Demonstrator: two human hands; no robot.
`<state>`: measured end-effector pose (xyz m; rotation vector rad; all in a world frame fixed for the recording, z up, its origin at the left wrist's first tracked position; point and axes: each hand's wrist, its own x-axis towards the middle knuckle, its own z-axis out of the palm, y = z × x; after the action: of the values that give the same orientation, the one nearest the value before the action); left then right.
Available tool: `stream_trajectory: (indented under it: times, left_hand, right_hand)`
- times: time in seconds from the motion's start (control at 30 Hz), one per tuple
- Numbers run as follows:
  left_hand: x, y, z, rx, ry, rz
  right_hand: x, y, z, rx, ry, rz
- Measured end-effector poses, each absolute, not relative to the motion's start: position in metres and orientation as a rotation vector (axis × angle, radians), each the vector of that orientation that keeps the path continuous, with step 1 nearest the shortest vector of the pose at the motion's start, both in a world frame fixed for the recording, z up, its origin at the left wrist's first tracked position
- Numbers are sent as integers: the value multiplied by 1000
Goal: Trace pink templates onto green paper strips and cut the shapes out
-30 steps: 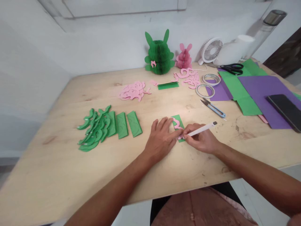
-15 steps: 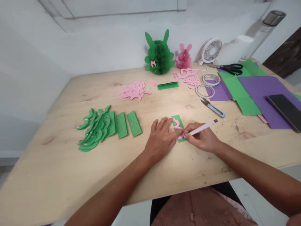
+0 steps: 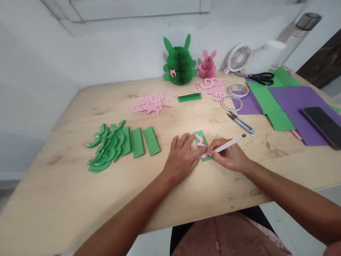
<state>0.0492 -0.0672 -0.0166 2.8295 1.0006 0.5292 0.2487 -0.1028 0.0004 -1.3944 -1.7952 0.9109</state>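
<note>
My left hand point(image 3: 182, 153) lies with its fingers spread, the fingertips pressing a curvy pink paper piece point(image 3: 199, 140) down on a green paper strip point(image 3: 202, 135). A white pen point(image 3: 229, 144) is pinched in my right hand point(image 3: 229, 155), its tip down at the right edge of the pink piece, hidden by the fingers. Left of my hands are two green rectangles point(image 3: 152, 141) with curved outlines drawn on them, and a heap of cut green shapes point(image 3: 106, 147) with another rectangle beside it.
Farther back are pink cutouts point(image 3: 150, 104), a folded green strip point(image 3: 189, 97), paper figures point(image 3: 182, 65) and a fan point(image 3: 239, 58). To the right are tape rolls point(image 3: 231, 103), blue snips point(image 3: 242, 123), scissors point(image 3: 261, 77), purple sheets point(image 3: 301, 103) and a black phone point(image 3: 322, 124).
The camera view has shifted very slightly. Both hands, the pen and the papers hold nearly the same places as before.
</note>
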Motion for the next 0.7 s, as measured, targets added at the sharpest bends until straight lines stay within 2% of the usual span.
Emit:
stream_trajectory:
  times: [0.7]
  left_hand:
    - [51, -67, -12, 2822, 1005, 525]
  right_hand:
    - [252, -102, -3, -1425, -1751, 956]
